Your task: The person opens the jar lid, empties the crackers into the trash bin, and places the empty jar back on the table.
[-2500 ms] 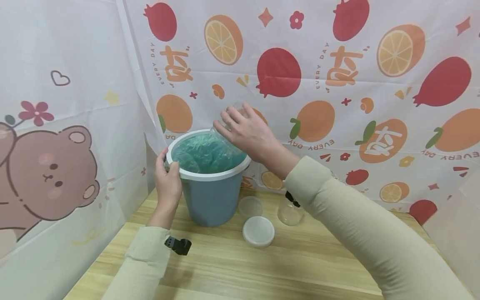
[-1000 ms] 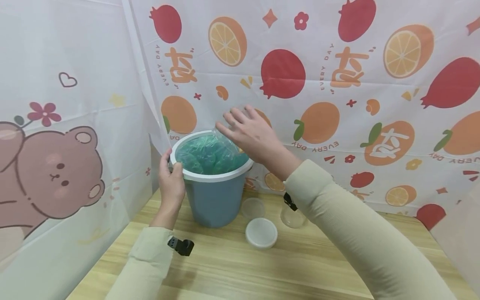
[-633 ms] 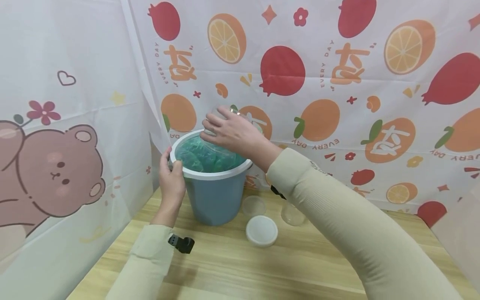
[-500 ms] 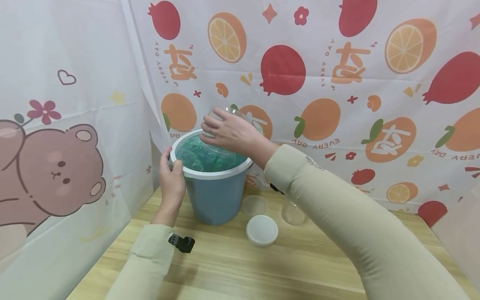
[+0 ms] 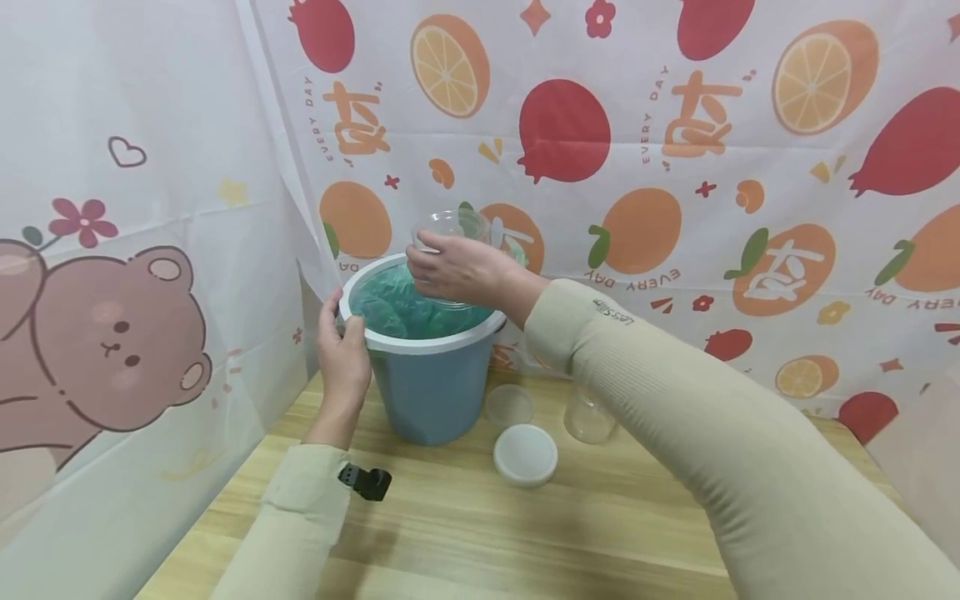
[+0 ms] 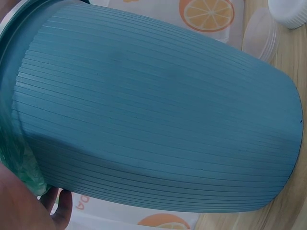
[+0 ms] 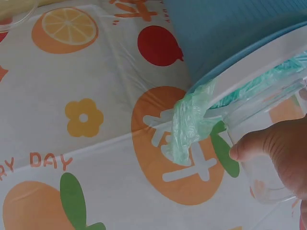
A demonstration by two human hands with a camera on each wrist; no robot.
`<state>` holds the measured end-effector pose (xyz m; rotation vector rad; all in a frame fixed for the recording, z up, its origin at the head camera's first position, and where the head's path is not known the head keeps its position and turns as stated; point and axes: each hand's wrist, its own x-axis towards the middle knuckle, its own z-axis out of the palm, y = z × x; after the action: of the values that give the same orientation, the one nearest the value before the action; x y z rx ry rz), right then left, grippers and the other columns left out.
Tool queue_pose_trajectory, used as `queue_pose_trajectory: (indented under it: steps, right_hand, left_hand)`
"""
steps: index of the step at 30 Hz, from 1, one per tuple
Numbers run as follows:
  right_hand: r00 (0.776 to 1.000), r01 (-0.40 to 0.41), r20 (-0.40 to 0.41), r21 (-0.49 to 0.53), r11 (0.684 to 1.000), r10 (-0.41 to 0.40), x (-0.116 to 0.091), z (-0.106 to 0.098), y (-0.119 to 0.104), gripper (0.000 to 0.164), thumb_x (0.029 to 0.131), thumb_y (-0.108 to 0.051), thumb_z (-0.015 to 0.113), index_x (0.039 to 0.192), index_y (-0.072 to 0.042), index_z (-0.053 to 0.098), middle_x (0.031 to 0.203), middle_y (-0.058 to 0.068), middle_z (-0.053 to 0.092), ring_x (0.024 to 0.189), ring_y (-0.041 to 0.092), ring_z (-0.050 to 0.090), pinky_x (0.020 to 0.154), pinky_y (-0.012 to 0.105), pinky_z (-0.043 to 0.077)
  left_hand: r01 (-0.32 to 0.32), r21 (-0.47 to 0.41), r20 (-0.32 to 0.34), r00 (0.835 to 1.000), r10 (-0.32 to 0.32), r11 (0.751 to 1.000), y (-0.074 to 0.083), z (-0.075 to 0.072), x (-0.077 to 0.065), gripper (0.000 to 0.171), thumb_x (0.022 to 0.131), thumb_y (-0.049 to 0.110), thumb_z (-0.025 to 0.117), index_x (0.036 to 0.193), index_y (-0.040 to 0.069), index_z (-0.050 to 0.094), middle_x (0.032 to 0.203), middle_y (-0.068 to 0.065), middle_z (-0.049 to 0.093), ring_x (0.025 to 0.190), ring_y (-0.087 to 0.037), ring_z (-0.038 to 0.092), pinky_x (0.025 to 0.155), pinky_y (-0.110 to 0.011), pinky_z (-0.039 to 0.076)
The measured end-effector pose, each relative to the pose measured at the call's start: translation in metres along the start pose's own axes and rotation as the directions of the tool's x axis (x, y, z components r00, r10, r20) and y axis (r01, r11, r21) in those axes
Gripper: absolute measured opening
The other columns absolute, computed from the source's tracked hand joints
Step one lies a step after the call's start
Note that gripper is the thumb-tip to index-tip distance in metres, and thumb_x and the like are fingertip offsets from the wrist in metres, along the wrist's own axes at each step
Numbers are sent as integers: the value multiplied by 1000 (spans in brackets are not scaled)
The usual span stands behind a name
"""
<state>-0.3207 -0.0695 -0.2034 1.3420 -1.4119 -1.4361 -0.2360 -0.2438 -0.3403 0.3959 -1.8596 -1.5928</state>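
Note:
My left hand (image 5: 342, 362) grips the white rim of a blue trash bin (image 5: 429, 396), thumb over the rim. In the left wrist view, fingers (image 6: 62, 211) curl beside the rim and green bag. A crumpled green plastic bag (image 5: 381, 310) lines the bin, with a piece hanging over the edge in the right wrist view. My right hand (image 5: 468, 271) holds a clear plastic jar (image 5: 454, 222) over the bin's mouth. That jar stands about upright, its open end up; I see nothing inside. In the right wrist view, the thumb (image 7: 254, 144) lies along the jar's side.
On the wooden table (image 5: 450, 542), a white ribbed screw lid (image 5: 525, 454), a clear flat disc (image 5: 509, 406) and a second clear jar (image 5: 589, 421) stand right of the bin. Printed cloth (image 5: 637, 167) hangs close behind and along the left.
The jar was tilted with its mouth toward the bin; my right hand has turned it about upright and shifted slightly left. My left hand keeps its grip on the rim.

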Motion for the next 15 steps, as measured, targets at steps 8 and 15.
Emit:
queue_pose_trajectory:
  steps: [8, 15]
  right_hand:
    - [997, -78, 29, 98, 992, 75, -11, -1, 10, 73, 90, -21, 76, 151, -19, 36, 155, 11, 42, 147, 29, 34, 119, 47, 33]
    - [956, -286, 36, 352, 891, 293, -34, -6, 20, 95, 82, -24, 83, 158, -23, 27, 162, 11, 36, 151, 31, 30, 125, 52, 26]
  left_hand:
    - [-1, -12, 3, 1000, 1, 1000, 0, 3, 1, 61, 98, 21, 37, 158, 17, 31, 165, -1, 33, 152, -18, 30, 126, -39, 27]
    - [11, -5, 0, 1000, -11, 1000, 0, 2, 0, 61, 98, 22, 36, 159, 18, 30, 166, 0, 31, 154, -17, 27, 128, -39, 23]
